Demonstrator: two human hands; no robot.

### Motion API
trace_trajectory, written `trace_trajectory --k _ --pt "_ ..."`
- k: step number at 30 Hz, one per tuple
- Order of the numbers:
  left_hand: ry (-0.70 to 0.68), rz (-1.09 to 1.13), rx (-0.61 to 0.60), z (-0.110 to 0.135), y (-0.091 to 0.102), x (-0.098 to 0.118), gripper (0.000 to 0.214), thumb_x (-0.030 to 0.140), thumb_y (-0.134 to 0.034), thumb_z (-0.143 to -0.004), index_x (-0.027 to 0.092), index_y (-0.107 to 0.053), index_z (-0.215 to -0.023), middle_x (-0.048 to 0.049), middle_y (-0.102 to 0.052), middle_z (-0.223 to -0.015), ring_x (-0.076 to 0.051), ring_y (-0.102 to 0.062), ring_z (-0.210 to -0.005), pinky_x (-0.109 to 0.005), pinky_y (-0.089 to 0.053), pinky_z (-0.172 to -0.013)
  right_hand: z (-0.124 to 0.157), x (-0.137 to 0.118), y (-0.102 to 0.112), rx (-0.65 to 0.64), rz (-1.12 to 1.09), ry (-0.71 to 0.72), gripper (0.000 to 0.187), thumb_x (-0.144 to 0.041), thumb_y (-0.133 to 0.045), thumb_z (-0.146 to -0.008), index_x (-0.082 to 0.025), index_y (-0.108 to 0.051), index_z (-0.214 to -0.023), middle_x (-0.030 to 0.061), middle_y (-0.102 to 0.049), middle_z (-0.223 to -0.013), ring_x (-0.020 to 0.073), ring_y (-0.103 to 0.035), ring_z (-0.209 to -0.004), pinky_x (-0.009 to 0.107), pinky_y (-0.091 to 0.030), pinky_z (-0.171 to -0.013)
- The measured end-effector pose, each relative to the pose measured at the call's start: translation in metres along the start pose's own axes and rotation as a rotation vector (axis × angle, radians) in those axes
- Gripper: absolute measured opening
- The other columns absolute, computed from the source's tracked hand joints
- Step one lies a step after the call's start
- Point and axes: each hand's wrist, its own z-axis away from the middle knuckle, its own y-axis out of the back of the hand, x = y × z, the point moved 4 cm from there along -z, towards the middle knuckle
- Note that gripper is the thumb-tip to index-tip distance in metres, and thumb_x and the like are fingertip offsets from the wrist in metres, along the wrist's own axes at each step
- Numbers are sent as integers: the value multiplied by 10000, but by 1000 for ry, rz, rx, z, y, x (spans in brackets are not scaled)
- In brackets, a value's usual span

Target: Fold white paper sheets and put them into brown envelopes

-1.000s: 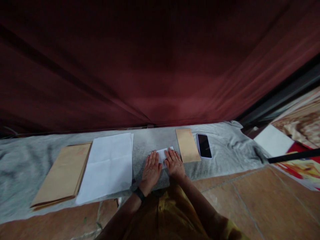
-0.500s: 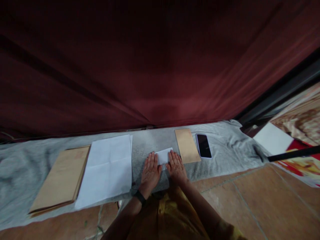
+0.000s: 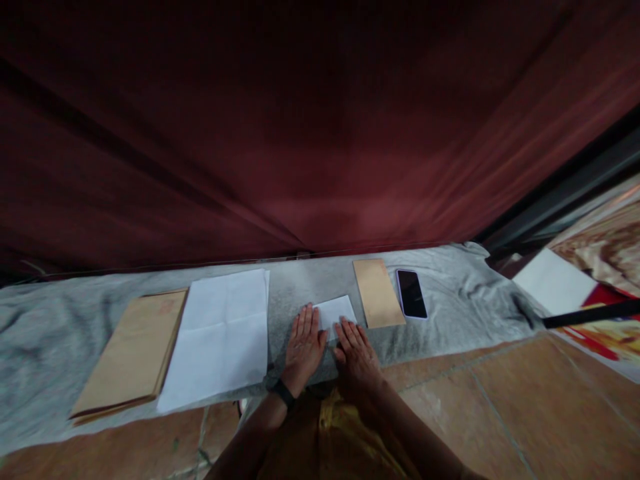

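A small folded sheet of white paper (image 3: 336, 309) lies flat on the grey cloth between my hands. My left hand (image 3: 304, 342) rests flat with fingers stretched, its fingertips at the paper's left edge. Over the near right part of the paper lies my right hand (image 3: 356, 351), fingers extended. Just right of the paper is a single brown envelope (image 3: 379, 293). Farther left lie a pile of large white sheets (image 3: 223, 337) with fold creases and a stack of brown envelopes (image 3: 131, 357).
A phone (image 3: 411, 295) with a dark screen lies right of the single envelope. Grey cloth (image 3: 465, 300) covers the narrow surface, with a dark red curtain (image 3: 320, 167) behind it. A black bar (image 3: 593, 313) and printed material (image 3: 613, 333) are at the right. Tiled floor (image 3: 450, 400) shows below.
My right hand has slid back toward me along the paper, uncovering more of its right side. My left hand stays at the left edge. The view has shifted slightly.
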Motion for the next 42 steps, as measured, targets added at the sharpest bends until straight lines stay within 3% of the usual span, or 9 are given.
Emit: trace_trajectory --k 6,14,21,25,30,37,42 --pt "24 -3 -34 4 6 -1 609 393 -376 -1021 77 -383 -1541 -187 -348 -1627 -301 -299 -1526 -498 -310 -1217 9 15 0 30 34 16 614 -324 -411 -1052 -139 -235 -1611 131 -410 -1603 242 -366 -1488 467 -321 -1216" --pt "54 -8 -44 23 13 -6 606 382 -366 -1022 74 -384 -1543 -179 -374 -1614 -298 -326 -1515 -494 -321 -1210 9 18 -1 38 7 28 605 -336 -398 -1058 -148 -246 -1612 129 -415 -1600 247 -382 -1479 465 -332 -1212" --pt "-62 -29 -63 53 14 1 595 354 -411 -1006 164 -360 -1568 -108 -402 -1613 -278 -337 -1511 -498 -287 -1227 -6 -2 2 -32 -28 81 534 -280 -477 -1029 -178 -411 -1549 111 -413 -1604 263 -369 -1485 470 -332 -1210" --pt "-79 -25 -63 63 12 0 626 362 -435 -999 145 -331 -1577 -136 -396 -1614 -280 -338 -1511 -496 -302 -1222 -8 -9 1 -49 -70 101 497 -264 -497 -1022 -193 -470 -1514 122 -413 -1603 270 -388 -1472 482 -359 -1192" --pt "-45 12 -72 64 15 -3 597 356 -441 -1002 127 -375 -1549 -182 -368 -1621 -301 -344 -1506 -488 -358 -1194 -15 5 -2 -44 -156 115 466 -226 -467 -1012 -187 -518 -1474 127 -482 -1553 270 -457 -1419 481 -420 -1149" --pt "-1 -3 -64 60 18 1 549 280 -460 -981 127 -442 -1507 -189 -415 -1594 -319 -382 -1484 -499 -394 -1175 -53 30 -12 74 -43 -238 509 -247 -464 -983 -50 -496 -1452 264 -535 -1448 372 -533 -1286 543 -451 -1042" --pt "-4 26 -49 61 18 1 561 276 -458 -978 133 -425 -1518 -179 -401 -1605 -313 -366 -1493 -502 -382 -1184 -73 37 -16 42 -124 -454 529 -242 -521 -927 -72 -512 -1429 238 -623 -1260 341 -589 -1130 476 -454 -989"
